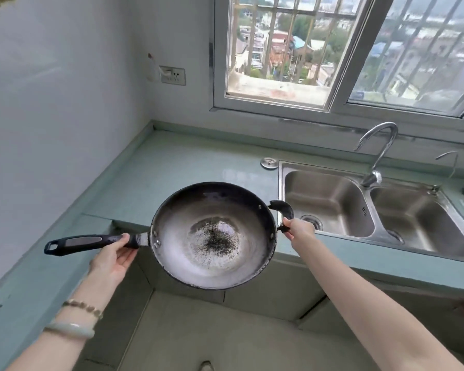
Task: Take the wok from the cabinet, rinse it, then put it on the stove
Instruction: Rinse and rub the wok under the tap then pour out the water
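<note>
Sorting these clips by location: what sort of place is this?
Most likely a home kitchen: a stainless-steel double sink with curved chrome faucet set in a pale green countertop, and a dark round wok.

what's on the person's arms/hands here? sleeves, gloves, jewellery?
Both forearms are bare: no sleeves, no gloves. The left hand has two bracelets at its wrist, a beaded bracelet of small pale and brownish beads and a smooth pale green bangle. The right hand and its wrist carry nothing visible.

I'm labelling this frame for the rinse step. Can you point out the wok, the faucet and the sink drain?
wok [212, 236]: head view, on the worn middle of its inside.
faucet [378, 145]: head view, on the curved metal neck.
sink drain [311, 220]: head view, on the strainer in the left basin's floor.
</note>
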